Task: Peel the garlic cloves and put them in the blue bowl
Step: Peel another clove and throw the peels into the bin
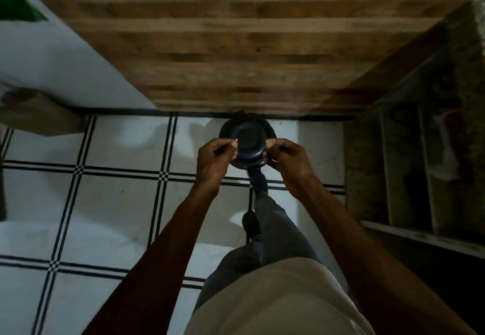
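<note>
Bowl pinched by left hand, right hand.

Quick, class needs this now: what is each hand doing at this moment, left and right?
Left hand: fingers curled, gripping the left rim of the dark bowl.
Right hand: fingers curled, gripping the bowl's right rim.

Dark blue bowl, white floor tiles with black-checked lines, brown striped wood.
</note>
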The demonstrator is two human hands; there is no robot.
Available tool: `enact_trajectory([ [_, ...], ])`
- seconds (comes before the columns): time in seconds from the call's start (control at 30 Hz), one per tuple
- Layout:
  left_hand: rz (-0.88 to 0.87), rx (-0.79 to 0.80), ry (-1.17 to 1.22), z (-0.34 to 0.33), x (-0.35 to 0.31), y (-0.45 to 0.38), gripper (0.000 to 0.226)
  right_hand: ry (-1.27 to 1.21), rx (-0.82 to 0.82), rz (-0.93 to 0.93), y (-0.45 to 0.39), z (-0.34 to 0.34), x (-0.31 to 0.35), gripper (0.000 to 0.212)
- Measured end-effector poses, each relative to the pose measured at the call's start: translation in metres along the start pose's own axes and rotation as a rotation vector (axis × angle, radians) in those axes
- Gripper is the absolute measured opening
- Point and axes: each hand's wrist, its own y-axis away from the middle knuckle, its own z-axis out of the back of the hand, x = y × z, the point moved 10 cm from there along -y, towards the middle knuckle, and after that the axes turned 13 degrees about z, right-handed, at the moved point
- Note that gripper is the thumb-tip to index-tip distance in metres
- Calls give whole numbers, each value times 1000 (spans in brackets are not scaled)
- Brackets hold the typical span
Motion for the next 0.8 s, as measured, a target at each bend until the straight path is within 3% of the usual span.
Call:
enact_trajectory([
  [0.33, 60, 11, -2, 15, 13, -73, 6, 88, -21, -70, -71, -41, -29, 12],
  [0.53, 222, -14, 92, 6, 40, -120, 6, 51, -24, -112, -113, -56, -51, 9],
  [0.67, 302, -22, 76, -11, 71, -159, 13, 79, -24, -167, -147, -60, -92, 7],
  [0.77, 328, -47, 88, -25, 104, -203, 13, 54, -48, -248, -178, -58, -146, 25],
  [0.8, 346, -63, 77, -31, 116, -218, 10, 66, -56, -272, -191, -56, -163, 18],
])
